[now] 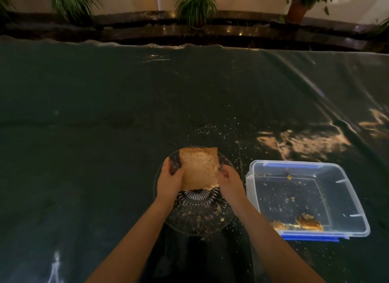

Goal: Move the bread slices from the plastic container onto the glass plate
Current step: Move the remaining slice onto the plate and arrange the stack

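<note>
We hold the bread with both hands over the far half of the plate, at lower centre of the frame. The left hand has its grip clamped on the bread's left edge, thumb on top; the right hand pinches the right edge, fingers closed on it. The bread looks like 1 slice from above, though we cannot tell whether more lie beneath it. Whether it already touches the glass or hangs just above it is also unclear.

We judge this to be the placing step: the bread is at the plate and only needs setting flat and releasing. The next move calls for lowering it gently, then opening both grips together so the soft slice does not tear or shed more crumbs.

The container sits just beside the plate, to the right on the dark worktop. It is nearly bare, with only broken bits along its near wall, so we judge little whole bread remains.
</note>
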